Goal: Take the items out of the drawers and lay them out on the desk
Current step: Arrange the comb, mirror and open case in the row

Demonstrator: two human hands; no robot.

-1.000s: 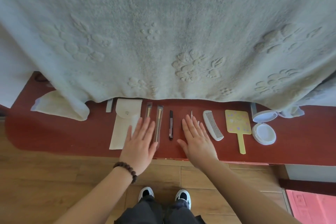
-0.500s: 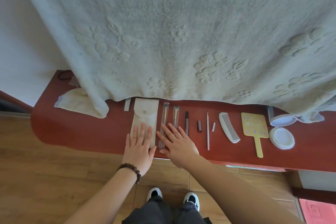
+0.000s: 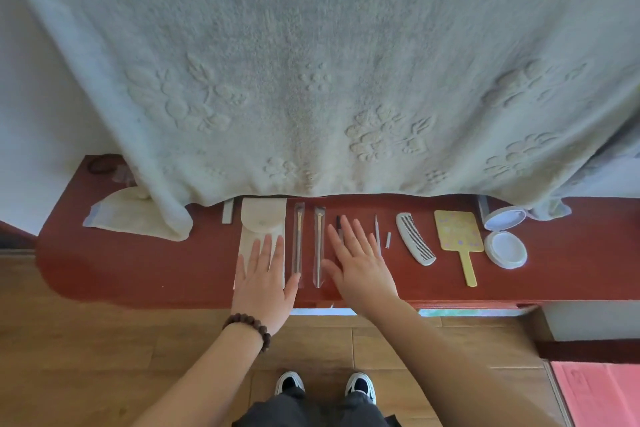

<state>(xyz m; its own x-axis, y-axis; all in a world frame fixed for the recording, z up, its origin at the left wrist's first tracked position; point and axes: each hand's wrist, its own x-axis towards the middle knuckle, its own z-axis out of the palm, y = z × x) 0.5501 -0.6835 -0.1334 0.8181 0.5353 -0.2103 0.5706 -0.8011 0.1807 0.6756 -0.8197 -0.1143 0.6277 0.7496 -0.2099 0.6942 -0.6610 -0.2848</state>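
Note:
A row of small items lies on the red desk (image 3: 138, 263). From the left: a cream pouch (image 3: 263, 222), two brushes in clear sleeves (image 3: 298, 243) (image 3: 318, 246), a dark pen (image 3: 338, 224), a thin white stick (image 3: 376, 232), a white comb (image 3: 414, 243), a yellow hand mirror (image 3: 458, 236) and an open white compact (image 3: 505, 236). My left hand (image 3: 265, 282) lies flat with straight fingers on the lower part of the pouch. My right hand (image 3: 360, 263) lies flat, fingers spread, over the pen and just left of the stick.
A large pale embossed towel (image 3: 311, 80) hangs over the back of the desk and hides what is behind it. A folded cream cloth (image 3: 121, 215) lies at the desk's left. Wooden floor, my shoes and a pink mat (image 3: 599, 392) are below.
My right hand has slid right, off the sleeved brushes and onto the pen. My left hand stays on the pouch. The camera has shifted a little.

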